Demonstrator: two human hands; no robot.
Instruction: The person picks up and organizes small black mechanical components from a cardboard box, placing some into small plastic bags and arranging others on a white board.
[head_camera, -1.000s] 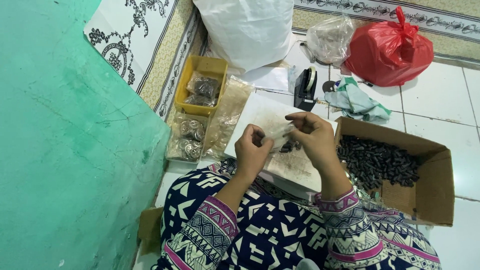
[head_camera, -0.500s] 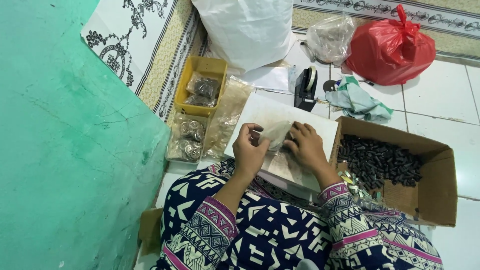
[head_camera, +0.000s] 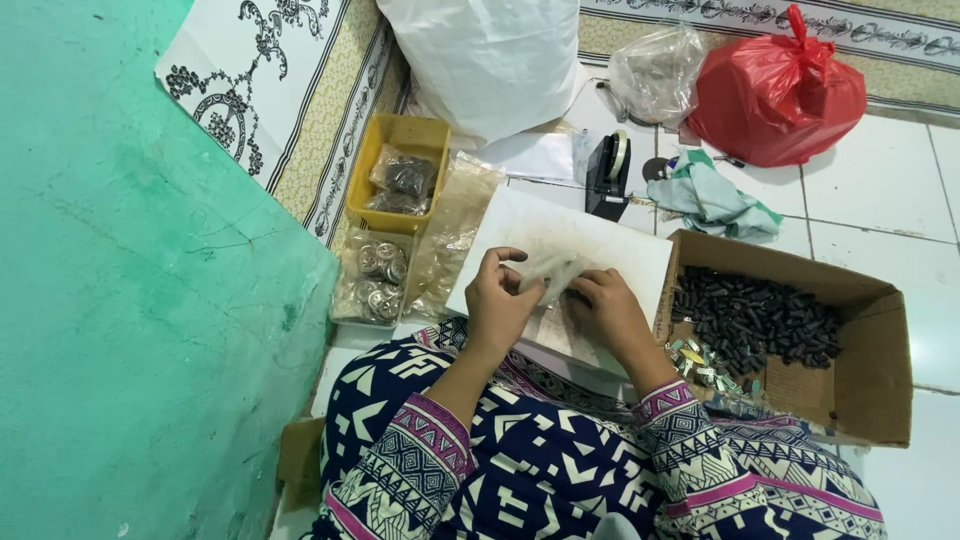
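Pinching a small clear plastic bag (head_camera: 552, 272) between them, the left hand (head_camera: 500, 305) and right hand (head_camera: 608, 312) closed their fingertips on its edges above a flat white board (head_camera: 620, 250) on the lap. Just beside the right hand sat a brown cardboard box (head_camera: 860, 400) of small dark pieces (head_camera: 755, 320).

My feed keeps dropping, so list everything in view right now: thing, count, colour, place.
small clear bag: one, clear, between both hands
white board: one, white, under the hands
cardboard box: one, brown, right, holding small dark pieces
yellow tray: one, yellow, upper left of the board
tape dispenser: one, black, beyond the board
red bag: one, red, top right
white sack: one, white, top centre
left hand: fingers on the bag
right hand: fingers on the bag
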